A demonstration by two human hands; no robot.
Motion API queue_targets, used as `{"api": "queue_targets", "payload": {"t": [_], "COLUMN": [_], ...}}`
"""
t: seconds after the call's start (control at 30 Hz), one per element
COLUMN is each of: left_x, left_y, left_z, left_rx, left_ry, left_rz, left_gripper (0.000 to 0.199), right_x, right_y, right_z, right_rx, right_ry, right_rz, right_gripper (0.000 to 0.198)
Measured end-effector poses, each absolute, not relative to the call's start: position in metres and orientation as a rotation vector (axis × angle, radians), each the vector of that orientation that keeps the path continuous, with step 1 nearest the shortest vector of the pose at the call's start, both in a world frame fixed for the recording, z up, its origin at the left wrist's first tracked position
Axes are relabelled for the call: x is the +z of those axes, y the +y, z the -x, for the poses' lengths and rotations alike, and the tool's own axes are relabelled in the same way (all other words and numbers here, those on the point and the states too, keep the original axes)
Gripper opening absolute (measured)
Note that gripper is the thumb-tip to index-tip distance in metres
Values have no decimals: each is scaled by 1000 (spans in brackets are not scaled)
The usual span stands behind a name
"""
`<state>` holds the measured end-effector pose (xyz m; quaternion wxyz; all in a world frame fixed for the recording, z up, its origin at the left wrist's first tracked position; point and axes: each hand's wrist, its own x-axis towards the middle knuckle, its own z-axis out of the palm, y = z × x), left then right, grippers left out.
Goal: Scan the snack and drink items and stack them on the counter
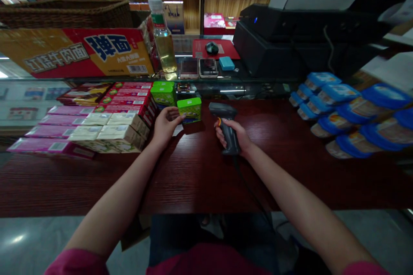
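My right hand (235, 135) is wrapped round the handle of a black barcode scanner (230, 137), a finger at its yellow trigger. Its head points left, towards a small bright green box (189, 110) on the dark wooden counter. My left hand (167, 125) is closed at the left end of that box, thumb against its front; the other fingertips are partly hidden. Just behind the left hand stands a similar green box (163, 93). Left of it are rows of red boxes (127, 94), cream cartons (118, 135) and purple boxes (53, 146).
Blue-lidded tubs (351, 142) stand at the right. Beyond the counter's back edge are a noodle carton (77, 53), a bottle (164, 45), two phones (189, 68), a mouse (212, 48) and black equipment (274, 47). The scanner's cable (250, 182) runs down over the front edge.
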<state>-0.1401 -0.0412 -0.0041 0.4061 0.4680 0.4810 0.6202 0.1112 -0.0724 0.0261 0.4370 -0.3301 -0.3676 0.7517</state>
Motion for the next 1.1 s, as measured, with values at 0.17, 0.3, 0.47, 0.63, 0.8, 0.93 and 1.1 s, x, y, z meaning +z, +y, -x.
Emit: {"api": "queue_targets", "payload": {"t": [0.17, 0.3, 0.47, 0.63, 0.8, 0.93, 1.1], "left_x": [8, 14, 10, 2, -2, -5, -3], "left_y": [-49, -48, -41, -38, -37, -32, -34], "left_z": [141, 148, 134, 123, 126, 126, 126], "left_rx": [1513, 1524, 1579, 1553, 1574, 1591, 1595], "left_ry": [1155, 1023, 872, 859, 839, 897, 875], "left_rz": [-1084, -839, -631, -690, -698, -567, -630], "left_gripper": [31, 22, 20, 21, 21, 16, 18], "right_x": [28, 32, 38, 36, 33, 34, 36], "right_y": [-76, -82, -94, -101, -99, -98, -101], "right_z": [-116, -115, -106, -100, -102, -104, -103], "right_rx": [1880, 1936, 2000, 1994, 1978, 1992, 1986], "right_ry": [-897, -885, -942, -957, -914, -892, -895], "right_rz": [807, 766, 724, 755, 779, 780, 779], "right_gripper": [35, 34, 34, 33, 33, 32, 35]}}
